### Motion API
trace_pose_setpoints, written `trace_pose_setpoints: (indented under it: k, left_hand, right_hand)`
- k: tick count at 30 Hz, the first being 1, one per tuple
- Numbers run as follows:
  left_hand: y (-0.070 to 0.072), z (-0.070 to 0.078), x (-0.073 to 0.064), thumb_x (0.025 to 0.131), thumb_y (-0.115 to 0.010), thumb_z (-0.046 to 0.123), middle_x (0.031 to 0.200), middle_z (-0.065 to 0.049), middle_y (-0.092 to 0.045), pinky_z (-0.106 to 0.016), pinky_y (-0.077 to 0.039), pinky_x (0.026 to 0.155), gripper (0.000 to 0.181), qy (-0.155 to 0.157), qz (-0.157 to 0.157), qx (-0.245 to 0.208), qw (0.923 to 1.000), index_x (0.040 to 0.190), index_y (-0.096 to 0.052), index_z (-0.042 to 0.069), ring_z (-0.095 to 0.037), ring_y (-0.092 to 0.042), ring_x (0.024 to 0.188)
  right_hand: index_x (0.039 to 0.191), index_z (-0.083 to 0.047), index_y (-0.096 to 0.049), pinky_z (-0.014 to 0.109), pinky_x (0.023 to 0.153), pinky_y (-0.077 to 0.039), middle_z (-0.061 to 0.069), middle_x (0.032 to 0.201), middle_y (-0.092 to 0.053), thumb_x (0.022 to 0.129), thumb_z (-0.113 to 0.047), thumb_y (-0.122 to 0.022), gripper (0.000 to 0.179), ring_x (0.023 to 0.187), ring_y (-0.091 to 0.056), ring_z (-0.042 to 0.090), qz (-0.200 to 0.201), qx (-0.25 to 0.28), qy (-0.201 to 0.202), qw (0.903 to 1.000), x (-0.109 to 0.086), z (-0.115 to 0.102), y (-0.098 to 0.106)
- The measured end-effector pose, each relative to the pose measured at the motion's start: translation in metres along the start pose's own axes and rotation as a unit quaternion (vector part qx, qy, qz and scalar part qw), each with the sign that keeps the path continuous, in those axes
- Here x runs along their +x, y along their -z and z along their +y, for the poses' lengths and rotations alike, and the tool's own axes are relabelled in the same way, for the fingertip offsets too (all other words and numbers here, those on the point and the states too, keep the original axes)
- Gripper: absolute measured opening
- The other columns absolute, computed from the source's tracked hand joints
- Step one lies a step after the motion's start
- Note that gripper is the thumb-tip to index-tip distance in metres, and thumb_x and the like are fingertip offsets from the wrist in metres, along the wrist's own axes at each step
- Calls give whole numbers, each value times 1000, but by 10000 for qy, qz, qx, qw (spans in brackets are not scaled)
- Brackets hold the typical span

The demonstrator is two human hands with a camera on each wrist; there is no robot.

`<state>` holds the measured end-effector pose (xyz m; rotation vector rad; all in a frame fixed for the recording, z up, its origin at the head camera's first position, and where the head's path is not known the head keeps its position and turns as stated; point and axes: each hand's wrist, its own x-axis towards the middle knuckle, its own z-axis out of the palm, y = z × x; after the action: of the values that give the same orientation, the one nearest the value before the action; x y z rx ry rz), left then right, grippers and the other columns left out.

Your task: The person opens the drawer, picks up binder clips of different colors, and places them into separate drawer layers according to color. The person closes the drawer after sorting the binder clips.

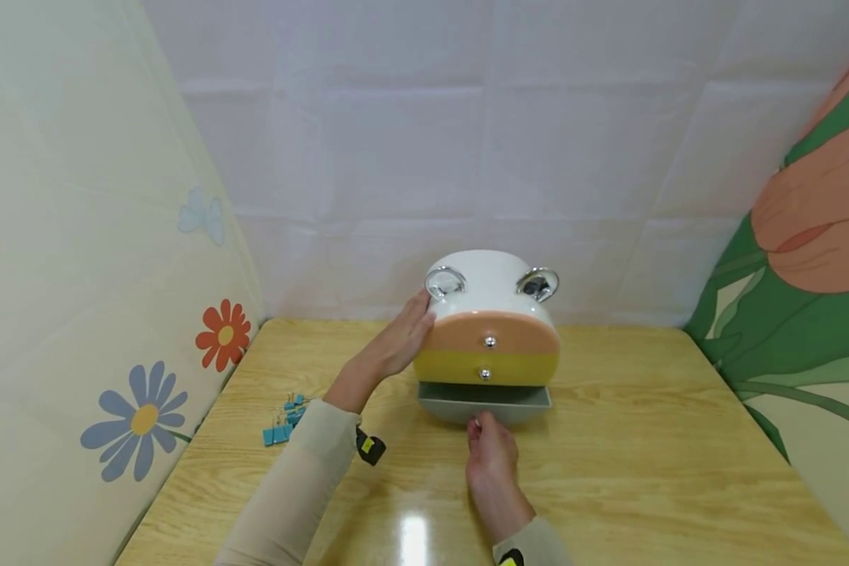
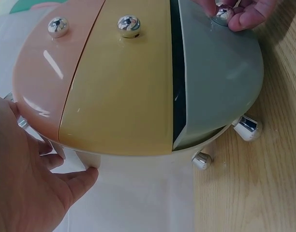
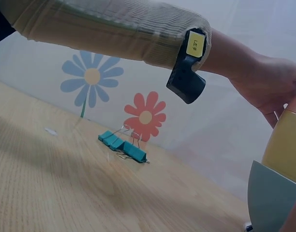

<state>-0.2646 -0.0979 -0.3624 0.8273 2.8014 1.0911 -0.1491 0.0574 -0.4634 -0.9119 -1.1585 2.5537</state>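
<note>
A small drawer cabinet point(image 1: 483, 277) with a white body, two chrome rings on top and rounded drawer fronts stands on the table. My left hand point(image 1: 398, 339) rests against its left side, fingers extended along the shell in the left wrist view. At the bottom, the grey-green drawer point(image 1: 442, 410) is pulled partly out, showing a dark gap behind its front. My right hand point(image 1: 493, 460) pinches that drawer's silver knob point(image 2: 224, 13) between thumb and fingers. Above it, the yellow drawer point(image 1: 449, 368) and the orange drawer point(image 1: 453, 332) are closed.
Several teal binder clips point(image 1: 279, 434) lie in a cluster on the wooden table point(image 1: 651, 440), left of the cabinet and beside my left forearm. A white cloth backdrop point(image 1: 368, 157) rises behind; flower-printed panels flank both sides.
</note>
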Motion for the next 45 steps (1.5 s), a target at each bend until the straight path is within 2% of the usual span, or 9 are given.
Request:
trace_pose_setpoints:
  k: [4, 16, 22, 28, 34, 39, 45]
  left_hand:
    - [0, 0, 0, 108, -15, 51, 171, -4, -5, -41, -11, 126, 68, 9, -24, -3, 10000, 164, 4, 18, -19, -8, 156]
    - [0, 0, -1, 109, -16, 48, 170, -7, -8, -42, -14, 125, 67, -134, 28, 68, 9999, 164, 2, 15, -21, -10, 156]
    - [0, -1, -2, 109, -16, 49, 170, -7, -8, -44, -14, 125, 67, -97, -6, 6, 10000, 164, 3, 17, -22, -10, 156]
    - [1, 0, -1, 108, -15, 51, 171, -6, -6, -43, -13, 125, 68, -74, -16, 39, 10000, 164, 3, 17, -21, -9, 156]
    - [2, 1, -1, 108, -16, 51, 171, -6, -6, -43, -13, 126, 69, -49, -3, 47, 10000, 164, 3, 16, -21, -10, 156]
    - [3, 1, -2, 108, -15, 51, 171, -5, -6, -43, -12, 126, 68, -1, -14, 32, 10000, 164, 3, 17, -20, -9, 156]
    - [1, 1, -2, 107, -15, 53, 171, -4, -6, -44, -13, 126, 69, -38, -3, -2, 10000, 164, 3, 18, -21, -9, 156]
  right_hand:
    - [83, -4, -55, 20, 76, -52, 1, 87, -53, 88, 5, -56, 10, 76, -57, 11, 31, 19, -16, 10000, -3, 1, 2]
    - [72, -5, -57, 20, 75, -52, 0, 76, -55, 90, 5, -54, 21, 73, -57, 10, -233, 155, 26, 9996, -13, 3, 11]
    - [69, -8, -57, 20, 77, -52, -2, 73, -56, 90, 6, -53, 25, 72, -57, 9, -299, 296, 8, 9991, -17, 4, 15]
    - [75, -7, -57, 21, 81, -51, 0, 78, -56, 91, 6, -52, 22, 77, -57, 11, -413, 367, -89, 9984, -21, 3, 19]
    - [76, -7, -56, 19, 80, -50, 0, 79, -54, 95, 2, -52, 21, 78, -57, 11, -529, 728, -312, 9955, -21, 2, 23]
    - [86, -5, -54, 19, 84, -50, 2, 85, -53, 99, -3, -52, 13, 82, -56, 12, -568, 1010, -522, 9919, -24, 0, 24]
    - [89, -5, -53, 20, 86, -50, 2, 87, -52, 98, -3, -52, 10, 84, -56, 12, -602, 1310, -725, 9869, -26, -1, 26]
